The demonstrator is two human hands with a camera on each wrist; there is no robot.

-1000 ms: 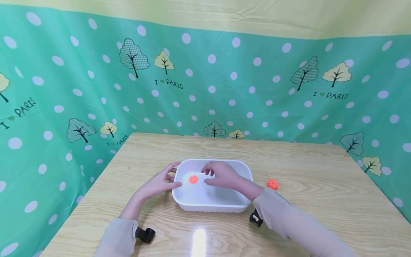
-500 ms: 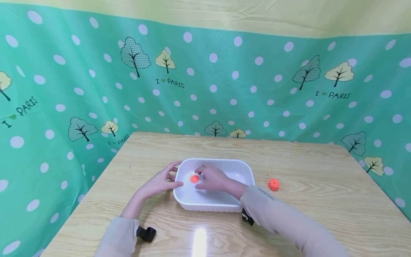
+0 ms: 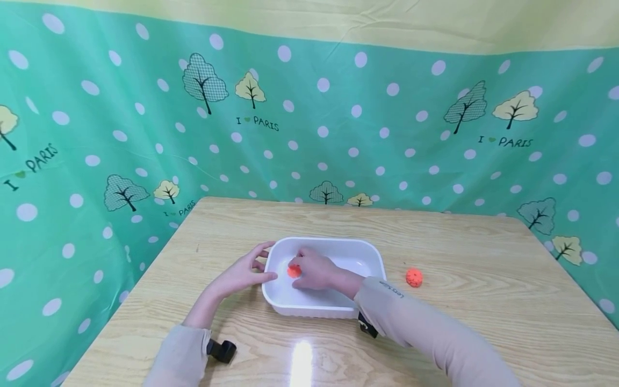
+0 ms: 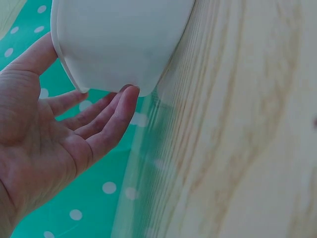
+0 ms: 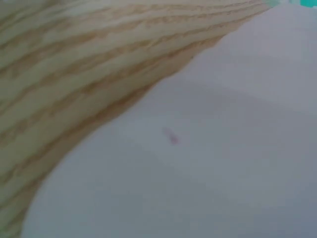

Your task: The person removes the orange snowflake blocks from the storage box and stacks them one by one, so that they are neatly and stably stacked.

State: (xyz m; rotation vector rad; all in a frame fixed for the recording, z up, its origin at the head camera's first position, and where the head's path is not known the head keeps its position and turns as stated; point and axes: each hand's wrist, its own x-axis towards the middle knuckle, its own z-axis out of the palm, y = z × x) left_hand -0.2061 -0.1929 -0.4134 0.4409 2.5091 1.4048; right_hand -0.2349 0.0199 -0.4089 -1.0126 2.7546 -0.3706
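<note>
A white plastic basin (image 3: pixel 324 312) stands on the table. My left hand (image 3: pixel 244 274) holds its left end, thumb at the rim and fingers curled against the outer wall; the left wrist view shows this hand (image 4: pixel 64 124) from its palm side, at the basin's wall (image 4: pixel 119 44). Inside the basin, toward the left, lies a small round orange ball (image 3: pixel 293 271). My right hand (image 3: pixel 316 271) reaches in from the right, its fingers curled round the ball and covering part of it. Only the basin's blurred outer wall (image 5: pixel 188 163) fills the right wrist view; the hand is out of that view.
Another orange ball (image 3: pixel 414 277), pitted with small holes, lies on the wooden table (image 3: pixel 474 312) right of the basin. A green dotted curtain (image 3: pixel 338 118) hangs behind the table and along its left side.
My right hand has moved left inside the basin, from beside the orange ball to round it. My left hand keeps its hold on the basin's end.
</note>
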